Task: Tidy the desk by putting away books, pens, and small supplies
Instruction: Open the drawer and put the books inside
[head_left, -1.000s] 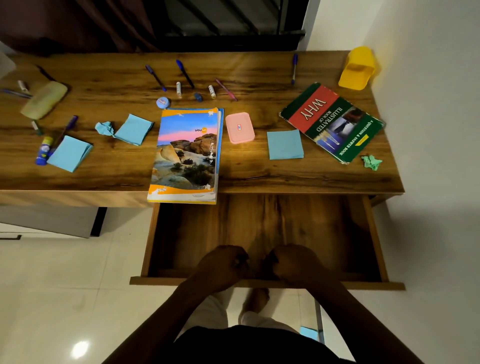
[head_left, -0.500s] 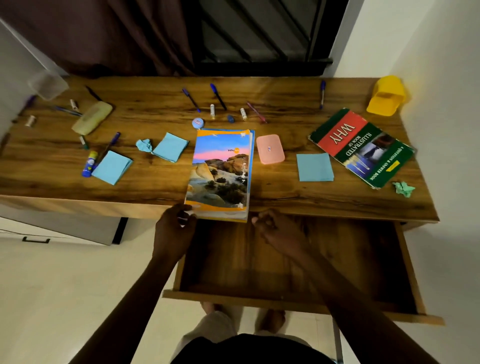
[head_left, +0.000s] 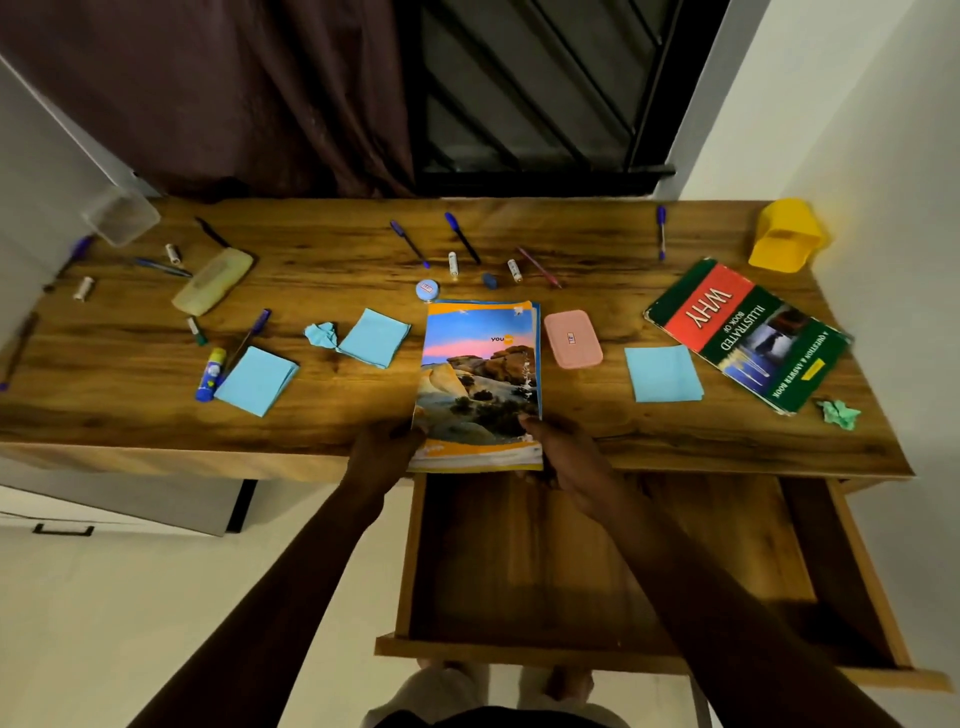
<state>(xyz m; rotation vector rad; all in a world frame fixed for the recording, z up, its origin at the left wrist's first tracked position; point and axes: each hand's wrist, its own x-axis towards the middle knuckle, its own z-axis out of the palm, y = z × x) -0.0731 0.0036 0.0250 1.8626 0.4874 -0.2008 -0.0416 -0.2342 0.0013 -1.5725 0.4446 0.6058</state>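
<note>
Up from the wooden drawer (head_left: 519, 656) front, left hand (head_left: 387, 449) and right hand (head_left: 566, 454) now grip the glossy landscape-cover notebook stack (head_left: 480, 379) at 7 and 5 o'clock, overhanging the wooden desk (head_left: 675, 431) edge. Looks floppy; support underneath.

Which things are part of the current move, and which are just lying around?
In play: left hand and right hand, both with a grip on the notebooks; open drawer below.
Lying about: green book, pink case, blue paper, pens, glue stick, yellow holder.

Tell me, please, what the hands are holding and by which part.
The landscape-cover book, by its near corners: left hand one side, right hand the other.
</note>
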